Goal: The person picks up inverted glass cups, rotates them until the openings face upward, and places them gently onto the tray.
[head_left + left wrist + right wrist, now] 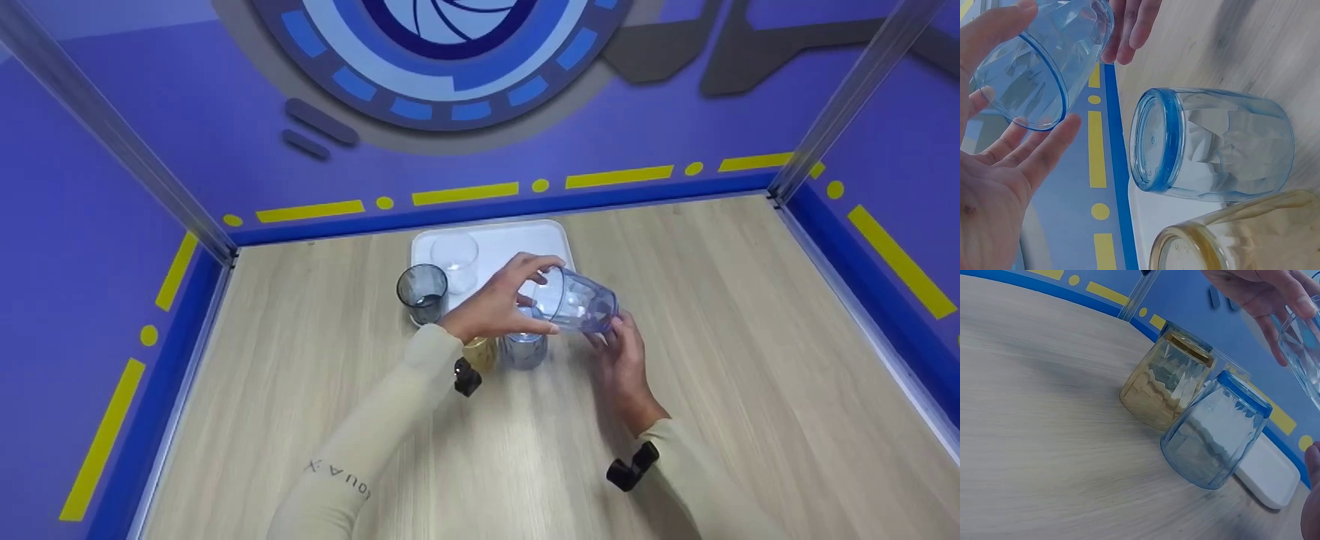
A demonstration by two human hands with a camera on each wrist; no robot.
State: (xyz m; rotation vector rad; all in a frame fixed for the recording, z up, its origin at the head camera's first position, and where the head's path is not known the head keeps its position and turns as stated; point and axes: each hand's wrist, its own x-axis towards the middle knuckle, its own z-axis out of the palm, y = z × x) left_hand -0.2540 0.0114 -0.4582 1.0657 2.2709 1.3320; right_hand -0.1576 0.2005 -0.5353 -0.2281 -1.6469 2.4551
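Note:
Tilted in mid-air is a clear bluish tumbler [583,301], its mouth toward my left hand [495,300]. The left fingers and thumb spread around its rim and grip it. My right hand [626,360] holds the same tumbler by its base end; part of that grasp is hidden behind the glass. Below stands a blue-tinted tumbler [1230,146], upside down on the table with its thick base up. Beside it an amber tumbler [1165,382] is also upside down, partly covered by the left wrist in the head view.
A white tray [517,236] lies at the back of the table, bearing a clear glass [455,259]. A dark grey glass [422,292] stands at its left edge. Blue printed panels [480,165] wall the wooden table [750,315] at the back and both sides.

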